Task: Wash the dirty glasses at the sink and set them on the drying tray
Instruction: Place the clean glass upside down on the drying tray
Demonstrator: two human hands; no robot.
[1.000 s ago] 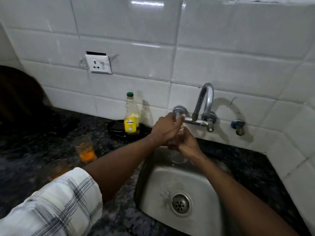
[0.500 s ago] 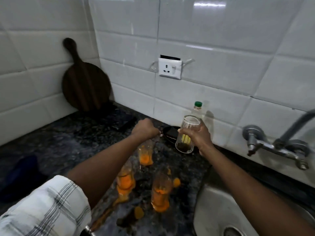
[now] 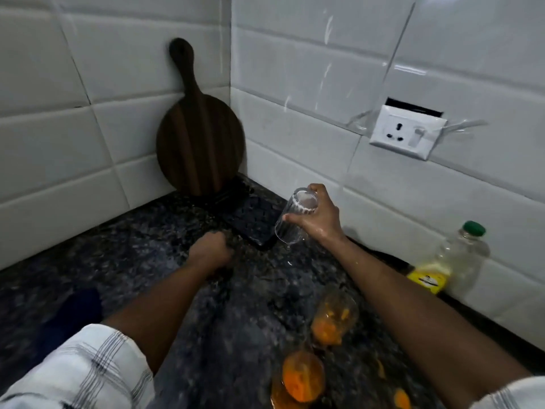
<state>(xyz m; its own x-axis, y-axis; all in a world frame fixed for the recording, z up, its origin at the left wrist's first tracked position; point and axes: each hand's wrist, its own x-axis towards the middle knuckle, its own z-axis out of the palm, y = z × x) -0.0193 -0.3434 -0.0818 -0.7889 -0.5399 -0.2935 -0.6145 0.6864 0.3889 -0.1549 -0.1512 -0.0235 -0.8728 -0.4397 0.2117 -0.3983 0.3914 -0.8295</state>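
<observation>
My right hand grips a clear wet glass, tilted with its base up and its mouth down. The glass hangs just above the near right edge of the black drying tray, which lies in the counter's corner. Water drips from the glass. My left hand rests on the dark stone counter just left of the tray's near corner, fingers curled, with nothing visible in it. Two dirty glasses with orange residue stand near me, one behind the other.
A round dark wooden board leans in the tiled corner behind the tray. A yellow-labelled bottle with a green cap stands by the right wall, below a white socket. A blue cloth lies at left.
The view swung left, away from the sink and tap. My right hand carried the rinsed glass over to the tray and tipped it mouth down. My left hand moved from the dirty glasses to the counter.
</observation>
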